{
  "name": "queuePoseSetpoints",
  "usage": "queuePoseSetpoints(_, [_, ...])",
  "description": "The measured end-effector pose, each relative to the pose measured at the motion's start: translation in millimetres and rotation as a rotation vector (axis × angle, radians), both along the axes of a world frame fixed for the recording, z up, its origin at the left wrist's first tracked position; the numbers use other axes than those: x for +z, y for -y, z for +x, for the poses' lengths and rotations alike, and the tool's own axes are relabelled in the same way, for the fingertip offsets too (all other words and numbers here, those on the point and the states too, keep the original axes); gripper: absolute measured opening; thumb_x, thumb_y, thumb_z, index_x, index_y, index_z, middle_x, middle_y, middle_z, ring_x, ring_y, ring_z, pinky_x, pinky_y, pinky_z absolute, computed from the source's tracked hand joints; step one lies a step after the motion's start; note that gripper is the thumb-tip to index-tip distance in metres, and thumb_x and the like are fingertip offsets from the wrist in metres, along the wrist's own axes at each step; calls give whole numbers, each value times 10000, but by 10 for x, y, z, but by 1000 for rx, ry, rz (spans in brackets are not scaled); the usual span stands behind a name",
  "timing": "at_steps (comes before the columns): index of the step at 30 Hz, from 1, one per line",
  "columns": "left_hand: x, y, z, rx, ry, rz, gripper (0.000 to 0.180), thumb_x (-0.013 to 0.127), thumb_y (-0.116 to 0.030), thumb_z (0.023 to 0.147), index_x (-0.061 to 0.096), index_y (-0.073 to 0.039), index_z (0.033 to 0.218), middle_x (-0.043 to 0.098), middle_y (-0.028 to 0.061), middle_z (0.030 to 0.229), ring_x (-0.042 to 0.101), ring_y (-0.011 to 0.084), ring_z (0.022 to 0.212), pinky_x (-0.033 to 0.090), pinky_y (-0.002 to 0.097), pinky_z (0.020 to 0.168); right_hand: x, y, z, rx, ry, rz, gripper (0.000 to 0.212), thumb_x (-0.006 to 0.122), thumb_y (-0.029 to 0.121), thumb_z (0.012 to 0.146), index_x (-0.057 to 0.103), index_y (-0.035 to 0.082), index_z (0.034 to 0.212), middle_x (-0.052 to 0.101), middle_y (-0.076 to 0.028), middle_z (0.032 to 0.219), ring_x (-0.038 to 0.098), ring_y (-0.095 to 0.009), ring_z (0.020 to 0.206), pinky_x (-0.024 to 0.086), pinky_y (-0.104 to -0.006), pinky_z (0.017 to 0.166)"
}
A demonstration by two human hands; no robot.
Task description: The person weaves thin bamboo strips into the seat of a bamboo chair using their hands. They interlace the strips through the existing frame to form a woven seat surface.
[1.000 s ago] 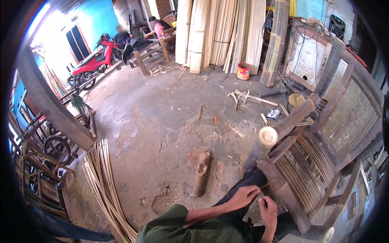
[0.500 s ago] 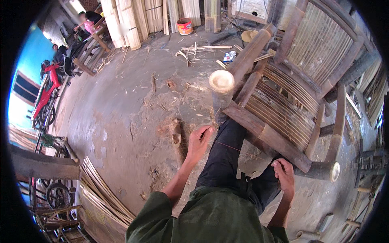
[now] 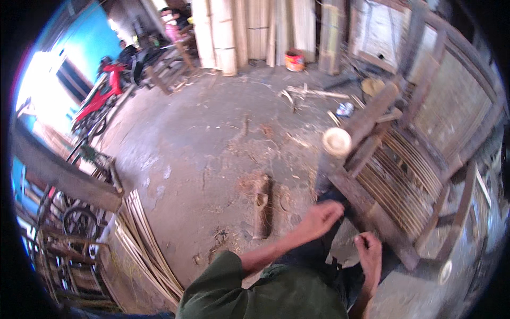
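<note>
My left hand (image 3: 322, 219) is closed in a pinch over my dark-trousered leg, just beside the front rail of a bamboo chair (image 3: 374, 212). Close by, to its right and a little nearer, my right hand (image 3: 369, 252) has its fingers curled together. A thin reddish strand ran between the two pinches half a second ago; motion blur hides it now. The chair has a seat of thin slats (image 3: 396, 186), a woven backrest (image 3: 451, 106) and a thick armrest post whose pale cut end (image 3: 337, 141) faces me.
A hollowed bamboo piece (image 3: 262, 212) stands on the littered floor. Long split strips (image 3: 146, 244) lie at the left below a thick dark beam (image 3: 69, 173). A red bucket (image 3: 294, 60), bundled slats (image 3: 257, 32) and a red motorbike (image 3: 103, 93) are farther off, with people behind.
My view has swung left, so the chair and floor sit farther right. My hands have come closer together, the left forearm now reaching across toward the right.
</note>
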State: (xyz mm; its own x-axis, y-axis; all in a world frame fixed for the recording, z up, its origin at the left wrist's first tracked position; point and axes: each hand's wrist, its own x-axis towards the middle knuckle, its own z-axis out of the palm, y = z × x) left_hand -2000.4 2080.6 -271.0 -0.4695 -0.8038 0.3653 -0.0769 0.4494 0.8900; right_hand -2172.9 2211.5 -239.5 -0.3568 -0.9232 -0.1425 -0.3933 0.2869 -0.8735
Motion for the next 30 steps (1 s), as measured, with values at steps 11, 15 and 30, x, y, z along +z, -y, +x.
queuePoseSetpoints(11, [-408, -49, 191, 108, 140, 218, 170, 542, -154, 942, 625, -5, 951, 642, 88, 794, 603, 187, 707, 462, 317, 638, -254, -89, -16, 124, 225, 100, 214, 598, 193, 909, 566, 12, 798, 469, 10, 614, 422, -64, 544, 340, -239, 491])
queuePoseSetpoints(15, [-415, 44, 350, 137, 157, 246, 181, 557, -173, 932, 633, -9, 950, 648, 101, 816, 610, 194, 718, 470, 322, 659, -257, -247, -155, 90, 178, 114, 208, 589, 191, 916, 564, 22, 798, 452, 32, 612, 408, -48, 534, 330, -228, 480])
queuePoseSetpoints(30, [-213, 364, 503, 305, 171, 273, 191, 570, -155, 935, 649, 19, 925, 550, -1, 698, 435, 67, 643, 370, 246, 576, -76, -426, -274, 10, 263, 54, 207, 575, 202, 936, 587, 8, 866, 472, 28, 653, 436, -54, 591, 365, -222, 534])
